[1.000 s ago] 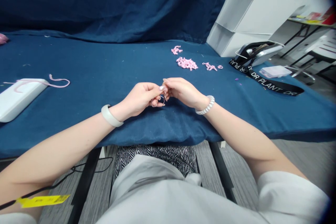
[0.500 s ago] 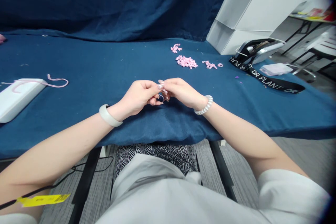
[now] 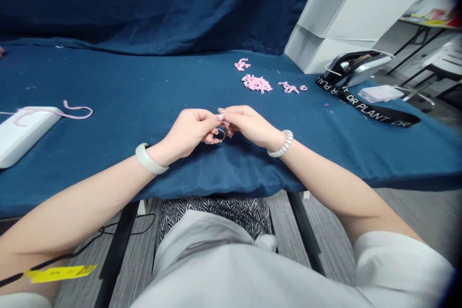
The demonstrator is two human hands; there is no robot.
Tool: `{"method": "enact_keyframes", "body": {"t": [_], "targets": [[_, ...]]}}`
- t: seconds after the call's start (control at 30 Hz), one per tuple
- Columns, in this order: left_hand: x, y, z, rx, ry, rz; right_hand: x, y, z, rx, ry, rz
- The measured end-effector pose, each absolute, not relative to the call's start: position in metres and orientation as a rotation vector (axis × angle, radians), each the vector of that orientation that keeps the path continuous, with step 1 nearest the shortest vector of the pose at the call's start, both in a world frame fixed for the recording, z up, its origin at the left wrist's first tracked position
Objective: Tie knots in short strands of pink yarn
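Note:
My left hand [image 3: 193, 131] and my right hand [image 3: 249, 124] meet above the front of the blue cloth, thumbs and fingertips touching. Between them a thin pale loop [image 3: 224, 135] shows just below the fingertips, and both hands are closed on it. Most of it is hidden by the fingers. Beyond my right hand lies a pile of small pink loops [image 3: 256, 83], with a smaller cluster [image 3: 242, 64] behind it and a few more pieces [image 3: 288, 87] to its right.
A white box-like object [image 3: 27, 134] lies at the left with a pink cord [image 3: 81, 116] over it. At the right are an open black and silver case [image 3: 361, 67], a lettered black strap [image 3: 375, 111] and a clear box [image 3: 381, 94]. White boxes [image 3: 364, 9] stand behind.
The pale loop below the fingertips shows a little more clearly. Both hands stay together in nearly the same place, with only slight finger movement.

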State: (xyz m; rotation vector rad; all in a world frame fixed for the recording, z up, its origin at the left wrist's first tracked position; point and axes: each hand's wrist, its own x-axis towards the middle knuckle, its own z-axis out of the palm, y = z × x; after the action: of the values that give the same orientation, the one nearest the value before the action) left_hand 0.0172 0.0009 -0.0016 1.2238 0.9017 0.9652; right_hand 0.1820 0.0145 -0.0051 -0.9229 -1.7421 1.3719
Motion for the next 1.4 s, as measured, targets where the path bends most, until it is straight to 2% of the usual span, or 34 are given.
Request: {"method": "enact_keyframes", "body": {"t": [0.4,1.4], "targets": [[0.0172,0.0032,-0.0045,1.225,0.903,0.949,0.1755,0.0119,0.0015,-0.996,-1.511,1.481],[0.0189,0.001,-0.0026,1.259,0.903,0.956,0.1801,0.0132,0.0008,-0.967,-1.519,1.418]]}}
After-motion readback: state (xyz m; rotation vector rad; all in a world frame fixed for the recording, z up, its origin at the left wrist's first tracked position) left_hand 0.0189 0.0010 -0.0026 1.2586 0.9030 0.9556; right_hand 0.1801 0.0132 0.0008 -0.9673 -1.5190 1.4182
